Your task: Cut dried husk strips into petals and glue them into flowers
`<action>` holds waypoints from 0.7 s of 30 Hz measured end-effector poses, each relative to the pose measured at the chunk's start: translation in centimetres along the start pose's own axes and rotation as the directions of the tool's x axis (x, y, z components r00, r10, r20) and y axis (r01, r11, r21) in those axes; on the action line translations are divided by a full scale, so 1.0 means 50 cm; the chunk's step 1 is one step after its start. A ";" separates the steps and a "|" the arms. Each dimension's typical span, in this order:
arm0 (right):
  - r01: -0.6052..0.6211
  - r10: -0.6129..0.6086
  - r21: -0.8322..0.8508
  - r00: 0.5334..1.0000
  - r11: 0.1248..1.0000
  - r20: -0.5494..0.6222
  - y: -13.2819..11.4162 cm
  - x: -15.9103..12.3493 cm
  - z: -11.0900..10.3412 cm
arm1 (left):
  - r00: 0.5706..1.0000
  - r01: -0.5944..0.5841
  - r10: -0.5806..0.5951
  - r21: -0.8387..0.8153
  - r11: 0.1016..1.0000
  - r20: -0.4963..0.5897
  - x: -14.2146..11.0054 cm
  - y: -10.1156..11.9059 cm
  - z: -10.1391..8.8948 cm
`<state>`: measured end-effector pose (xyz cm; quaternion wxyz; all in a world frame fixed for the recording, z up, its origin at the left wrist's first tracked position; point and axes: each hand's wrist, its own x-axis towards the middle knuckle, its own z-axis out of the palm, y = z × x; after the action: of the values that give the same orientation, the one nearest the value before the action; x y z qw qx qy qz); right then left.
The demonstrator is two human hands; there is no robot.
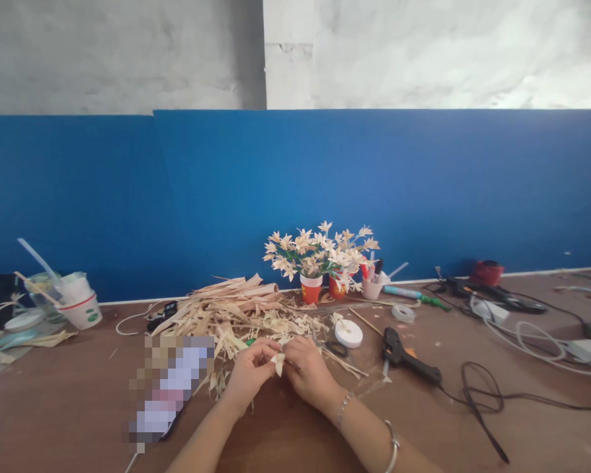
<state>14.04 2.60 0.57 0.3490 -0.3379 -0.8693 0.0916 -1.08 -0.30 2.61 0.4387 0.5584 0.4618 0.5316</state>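
Note:
Low over the table's front middle, my left hand (250, 373) pinches a small cream husk flower (278, 363) between thumb and fingers. My right hand (306, 369) meets it from the other side, its fingers curled closed at the flower; the fingertips are partly hidden. Pale petals hang down between the two hands. Just beyond them spreads a heap of dry husk strips (231, 302). A white round disc (349, 334) and dark-handled scissors (337, 348) lie past my right hand.
Finished husk flowers (320, 249) stand in red paper cups (310, 290) at the back. On the right lies a black glue gun (406, 358) with trailing cable, plus a tape roll (404, 313). A phone (170, 394) with blurred screen is left; a white cup (83, 310) stands farther left.

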 end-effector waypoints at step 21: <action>0.016 -0.016 -0.006 1.000 1.000 -0.001 0.000 -0.001 -0.003 | 1.000 0.010 -0.010 0.023 1.000 0.001 -0.004 0.003 0.002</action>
<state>14.13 2.55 0.65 0.3491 -0.3319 -0.8721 0.0862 -0.97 -0.50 2.71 0.4352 0.5615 0.4706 0.5234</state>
